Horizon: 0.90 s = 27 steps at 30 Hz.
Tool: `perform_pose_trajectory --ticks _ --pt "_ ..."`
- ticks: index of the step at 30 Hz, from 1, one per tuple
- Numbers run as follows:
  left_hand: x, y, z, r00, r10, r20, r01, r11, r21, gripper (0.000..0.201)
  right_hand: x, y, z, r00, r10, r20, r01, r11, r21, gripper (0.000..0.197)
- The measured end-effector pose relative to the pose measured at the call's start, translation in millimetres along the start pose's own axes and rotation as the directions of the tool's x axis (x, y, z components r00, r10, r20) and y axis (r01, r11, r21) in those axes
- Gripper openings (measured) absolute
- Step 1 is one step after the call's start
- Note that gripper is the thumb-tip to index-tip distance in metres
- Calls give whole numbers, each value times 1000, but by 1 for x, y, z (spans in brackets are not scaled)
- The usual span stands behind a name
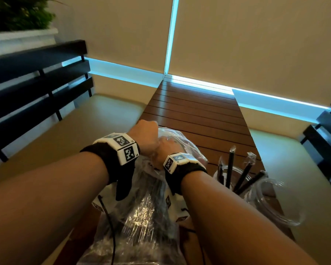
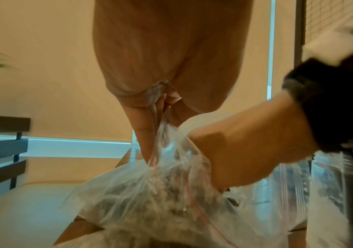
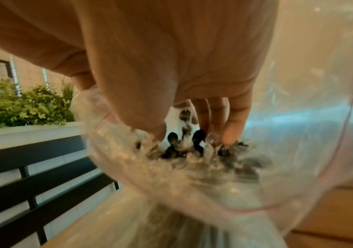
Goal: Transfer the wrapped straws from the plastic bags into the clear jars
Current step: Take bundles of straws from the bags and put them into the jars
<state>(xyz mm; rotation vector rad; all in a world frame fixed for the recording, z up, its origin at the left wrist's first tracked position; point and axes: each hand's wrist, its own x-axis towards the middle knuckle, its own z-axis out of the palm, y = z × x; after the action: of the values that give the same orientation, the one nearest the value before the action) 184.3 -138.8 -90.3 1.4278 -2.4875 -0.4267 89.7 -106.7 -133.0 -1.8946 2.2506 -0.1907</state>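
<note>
A clear plastic bag (image 1: pixel 149 207) full of wrapped black straws stands on the near end of the wooden table (image 1: pixel 195 111). My left hand (image 1: pixel 147 131) pinches the bag's upper rim and holds it up; in the left wrist view the plastic bunches between my left hand's (image 2: pixel 160 104) fingers. My right hand (image 1: pixel 165 148) reaches down into the bag's mouth. In the right wrist view my right hand (image 3: pixel 188 134) closes thumb and fingers around the ends of the wrapped straws (image 3: pixel 184 147). To the right, a clear jar (image 1: pixel 235 180) holds several black straws upright.
A second clear jar (image 1: pixel 279 205) sits just right of the first, near the table's right edge. Black slatted bench backs (image 1: pixel 36 88) and a white planter with greenery (image 1: pixel 17 20) stand to the left. Cushioned seats flank the table. A black cable (image 1: pixel 111 226) runs under my left arm.
</note>
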Motion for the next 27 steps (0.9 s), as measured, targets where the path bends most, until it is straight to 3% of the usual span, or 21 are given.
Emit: perform_pose_trajectory --ticks 3,12,20,24,27 --pt "-4 0 1 1000 -11 12 11 999 -39 36 3 0 13 999 22 48 -22 1000 -1 38" --pt "-6 10 8 999 0 -48 -2 999 -51 22 5 10 20 996 67 65 -70 997 45 29" --pt "-15 28 12 998 10 -65 -15 997 -74 17 -18 16 28 995 83 46 -86 993 75 47" --pt "-15 23 13 996 5 -88 -13 995 -95 14 -24 18 21 997 71 -4 -71 997 43 27" --pt "-16 21 16 995 -32 -96 22 994 -107 16 -28 22 13 998 53 -28 -53 999 6 23"
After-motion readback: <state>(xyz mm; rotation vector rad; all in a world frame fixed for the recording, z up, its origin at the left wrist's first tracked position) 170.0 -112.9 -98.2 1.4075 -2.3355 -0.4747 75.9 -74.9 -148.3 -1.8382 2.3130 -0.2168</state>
